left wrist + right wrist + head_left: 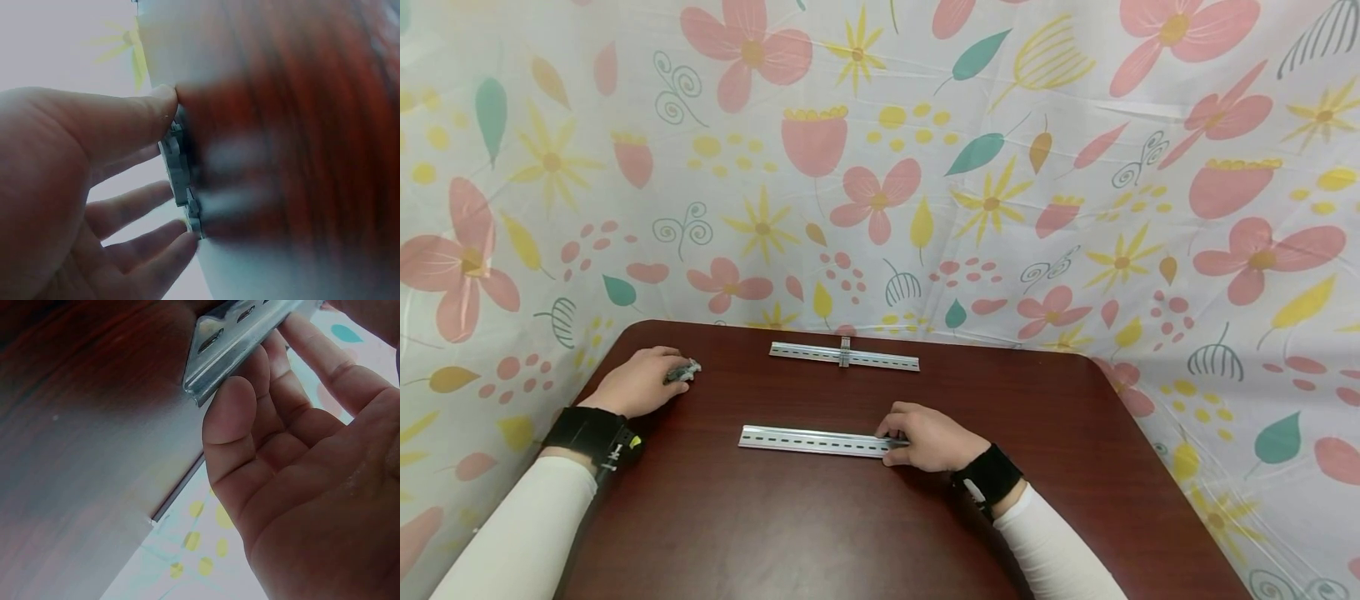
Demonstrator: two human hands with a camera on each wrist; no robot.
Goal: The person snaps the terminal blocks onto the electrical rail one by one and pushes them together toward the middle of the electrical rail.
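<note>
A slotted metal DIN rail (pixel 812 441) lies across the middle of the table. My right hand (pixel 928 437) grips its right end, thumb on the near edge and fingers on the far edge. Seen from the right wrist, the rail's end (pixel 225 347) comes close to the thumb tip. At the table's left side, my left hand (pixel 643 383) holds small grey clip-like parts (pixel 682 372) between thumb and fingers. The left wrist view shows these grey parts (pixel 177 162) edge-on, partly covered by the fingers; their exact kind is unclear.
Farther back lies a second slotted rail (pixel 805 352) with a grey clip-like piece (pixel 845 353) across its middle. The dark red-brown table (pixel 760 525) has rounded far corners. A flower-patterned curtain (pixel 880 250) hangs right behind the table and along its sides.
</note>
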